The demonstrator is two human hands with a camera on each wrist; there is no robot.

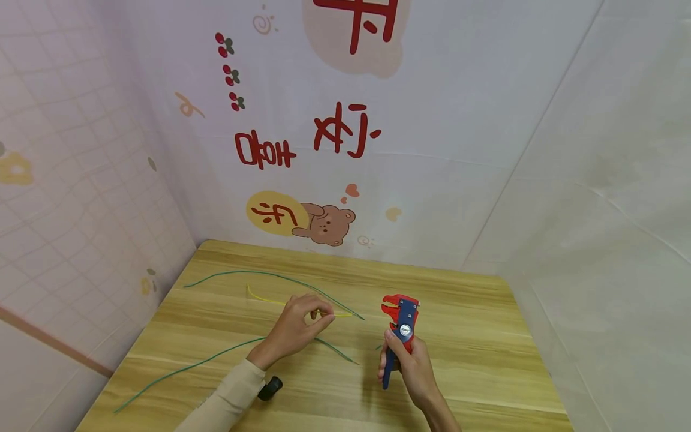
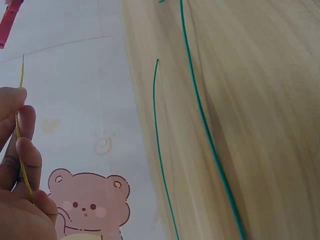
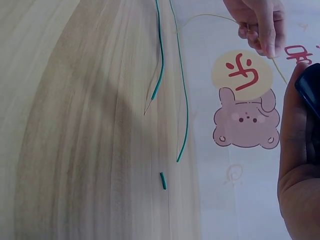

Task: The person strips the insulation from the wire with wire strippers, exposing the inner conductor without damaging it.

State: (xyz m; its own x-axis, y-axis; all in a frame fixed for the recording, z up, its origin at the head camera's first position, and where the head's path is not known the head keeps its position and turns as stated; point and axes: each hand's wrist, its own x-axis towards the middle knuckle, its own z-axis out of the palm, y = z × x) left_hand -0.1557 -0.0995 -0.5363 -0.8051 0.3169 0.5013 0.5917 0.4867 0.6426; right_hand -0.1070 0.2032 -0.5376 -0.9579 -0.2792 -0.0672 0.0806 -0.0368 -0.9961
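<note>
My left hand (image 1: 294, 327) pinches a thin yellow wire (image 1: 266, 299) between thumb and fingertips, above the table. One end of the wire sticks out to the right, toward the tool; the rest trails off left. In the left wrist view the tip of the yellow wire (image 2: 21, 75) looks thin and dark. My right hand (image 1: 414, 369) grips a wire stripper (image 1: 406, 315) with red jaws and blue handles, its head pointing up and away. A gap separates the wire's tip from the stripper's jaws. The right wrist view shows only a dark part of the handle (image 3: 311, 87).
One green wire (image 1: 281, 275) curves across the back of the wooden table (image 1: 475, 336). Another green wire (image 1: 194, 363) runs under the left forearm; its near end shows bare metal (image 3: 148, 107). A short green piece (image 3: 163, 181) lies close by. Printed cloth walls (image 1: 432, 150) enclose the table.
</note>
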